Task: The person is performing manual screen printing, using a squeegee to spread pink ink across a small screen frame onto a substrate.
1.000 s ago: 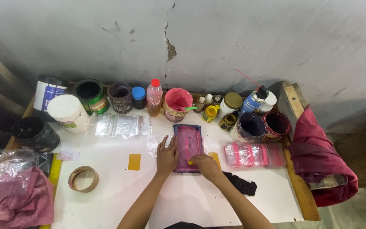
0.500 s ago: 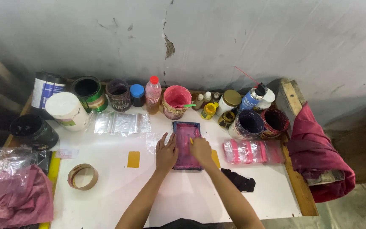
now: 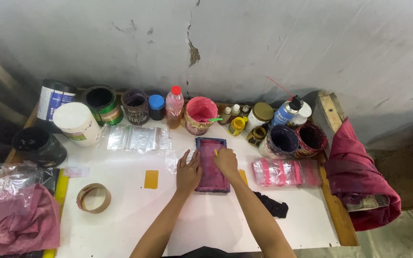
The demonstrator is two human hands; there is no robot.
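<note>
- The small printing screen (image 3: 211,165), a purple-framed rectangle stained magenta, lay flat near the middle of the white surface (image 3: 206,224), just in front of the row of paint pots.
- The left hand (image 3: 189,173) rested palm-down on the screen's left edge, its grip open with fingers spread flat, holding nothing.
- The right hand (image 3: 226,161) lay over the upper right part of the screen, its grip closed on a small yellow-tipped tool (image 3: 216,152) pressed to the mesh.
- A pink paint tub (image 3: 201,113) with a green stick in it stood just behind the screen.
- A red-capped bottle (image 3: 174,106) stood left of that tub.
- Clear plastic bags (image 3: 137,138) lay left of the screen; pink-printed bags (image 3: 283,172) lay to its right.
- A tape roll (image 3: 93,198) sat well apart on the left.
- A dark rag (image 3: 272,205) lay beside the right forearm.
- A crimson cloth (image 3: 364,177) hung over the surface's right end.
</note>
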